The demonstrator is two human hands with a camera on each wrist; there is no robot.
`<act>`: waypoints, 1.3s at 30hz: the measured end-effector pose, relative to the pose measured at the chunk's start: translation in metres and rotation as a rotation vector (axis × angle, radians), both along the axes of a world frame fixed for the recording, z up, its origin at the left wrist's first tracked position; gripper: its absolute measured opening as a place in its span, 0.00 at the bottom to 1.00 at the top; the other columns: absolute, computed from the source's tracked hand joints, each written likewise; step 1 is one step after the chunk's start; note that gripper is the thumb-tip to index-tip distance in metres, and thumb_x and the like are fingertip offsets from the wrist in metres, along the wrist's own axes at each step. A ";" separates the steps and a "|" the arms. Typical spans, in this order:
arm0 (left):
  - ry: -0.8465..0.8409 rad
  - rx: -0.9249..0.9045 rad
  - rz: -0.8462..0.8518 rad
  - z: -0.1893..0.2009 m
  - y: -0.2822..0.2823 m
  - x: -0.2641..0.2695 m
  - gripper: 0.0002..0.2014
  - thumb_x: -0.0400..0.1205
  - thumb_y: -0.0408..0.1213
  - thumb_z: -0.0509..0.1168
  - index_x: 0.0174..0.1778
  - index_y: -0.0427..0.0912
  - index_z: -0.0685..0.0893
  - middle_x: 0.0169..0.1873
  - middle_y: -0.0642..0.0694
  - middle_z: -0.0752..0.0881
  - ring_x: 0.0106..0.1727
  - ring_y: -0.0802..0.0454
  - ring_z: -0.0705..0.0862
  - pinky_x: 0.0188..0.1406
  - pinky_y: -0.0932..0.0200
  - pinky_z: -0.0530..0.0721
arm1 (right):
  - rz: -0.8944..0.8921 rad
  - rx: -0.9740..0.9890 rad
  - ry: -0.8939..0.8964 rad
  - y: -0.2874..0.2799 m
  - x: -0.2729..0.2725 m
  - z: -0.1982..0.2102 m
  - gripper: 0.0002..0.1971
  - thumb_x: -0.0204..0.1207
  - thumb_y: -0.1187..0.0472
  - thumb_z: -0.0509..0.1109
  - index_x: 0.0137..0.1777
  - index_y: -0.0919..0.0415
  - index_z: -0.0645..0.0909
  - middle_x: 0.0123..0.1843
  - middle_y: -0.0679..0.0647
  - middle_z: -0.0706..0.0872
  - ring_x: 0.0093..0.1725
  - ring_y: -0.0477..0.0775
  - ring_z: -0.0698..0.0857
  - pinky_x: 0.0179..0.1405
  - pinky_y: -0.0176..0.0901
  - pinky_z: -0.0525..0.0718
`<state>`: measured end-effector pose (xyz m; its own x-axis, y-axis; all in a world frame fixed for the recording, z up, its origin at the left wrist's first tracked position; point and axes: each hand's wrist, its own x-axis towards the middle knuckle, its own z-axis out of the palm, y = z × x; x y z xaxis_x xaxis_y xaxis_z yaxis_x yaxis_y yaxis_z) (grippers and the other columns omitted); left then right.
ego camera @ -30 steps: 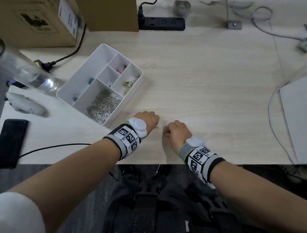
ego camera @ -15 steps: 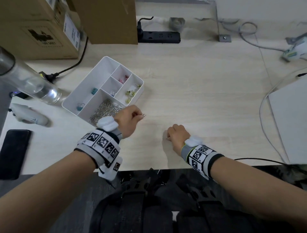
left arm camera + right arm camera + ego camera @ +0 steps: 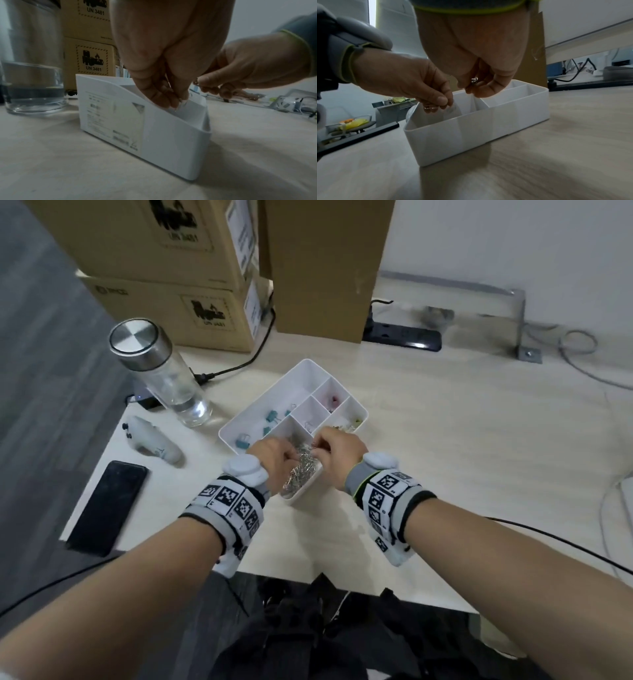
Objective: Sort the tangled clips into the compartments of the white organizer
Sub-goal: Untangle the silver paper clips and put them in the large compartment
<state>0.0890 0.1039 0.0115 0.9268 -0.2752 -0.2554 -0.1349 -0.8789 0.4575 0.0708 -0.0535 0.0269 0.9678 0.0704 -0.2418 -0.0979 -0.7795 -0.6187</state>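
paper clips (image 3: 474, 80) pinched in both hands' fingers (image 3: 443, 100), above organizer (image 3: 239, 422)

Pale wood-grain desk (image 3: 445, 440) fills centre. White wall (image 3: 513, 241) at 1 o'clock, grey metal rail with bracket (image 3: 519, 316) along its base. Stacked cardboard boxes (image 3: 171, 268) at 11 o'clock, tall cardboard panel (image 3: 325, 265) at 12. Black power strip (image 3: 404, 337) behind, against the wall. Grey floor (image 3: 44, 337) at 9 o'clock. Light even, soft shadows.
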 end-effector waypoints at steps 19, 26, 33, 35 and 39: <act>-0.367 -0.328 0.191 -0.037 0.074 0.008 0.15 0.72 0.34 0.72 0.52 0.39 0.78 0.51 0.41 0.77 0.47 0.45 0.78 0.48 0.57 0.75 | 0.314 -0.584 -0.005 -0.044 0.013 -0.042 0.19 0.76 0.41 0.62 0.65 0.42 0.77 0.65 0.48 0.81 0.70 0.55 0.73 0.70 0.48 0.56; -0.267 -0.419 0.042 -0.039 0.051 0.039 0.20 0.77 0.37 0.68 0.64 0.38 0.75 0.60 0.39 0.75 0.54 0.45 0.80 0.50 0.50 0.86 | -0.031 -0.510 0.056 -0.036 -0.011 -0.058 0.18 0.76 0.38 0.62 0.55 0.49 0.81 0.58 0.52 0.83 0.60 0.60 0.77 0.59 0.49 0.70; -0.117 -0.637 0.244 -0.039 0.043 0.067 0.15 0.83 0.31 0.57 0.66 0.37 0.72 0.59 0.40 0.79 0.52 0.44 0.81 0.50 0.55 0.80 | -0.214 -0.407 0.038 -0.042 -0.004 -0.070 0.17 0.72 0.39 0.67 0.46 0.54 0.81 0.50 0.56 0.85 0.53 0.63 0.80 0.48 0.49 0.69; -0.074 -0.672 0.295 -0.043 0.048 0.074 0.15 0.82 0.34 0.56 0.65 0.41 0.72 0.57 0.43 0.80 0.52 0.42 0.82 0.54 0.44 0.84 | -0.217 -0.409 0.028 -0.044 0.004 -0.069 0.18 0.73 0.38 0.66 0.47 0.52 0.81 0.50 0.53 0.84 0.53 0.60 0.80 0.46 0.47 0.65; -0.058 -0.650 0.319 -0.045 0.056 0.077 0.15 0.83 0.37 0.54 0.65 0.43 0.72 0.55 0.46 0.80 0.50 0.46 0.82 0.56 0.37 0.84 | -0.247 -0.374 0.026 -0.049 0.028 -0.068 0.20 0.71 0.35 0.65 0.44 0.51 0.80 0.47 0.49 0.85 0.50 0.57 0.81 0.46 0.47 0.64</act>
<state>0.1658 0.1603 -0.0334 0.9944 -0.0686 -0.0805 0.0431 -0.4325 0.9006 0.0992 -0.1027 -0.0408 0.9380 -0.2588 -0.2308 -0.3206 -0.9007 -0.2932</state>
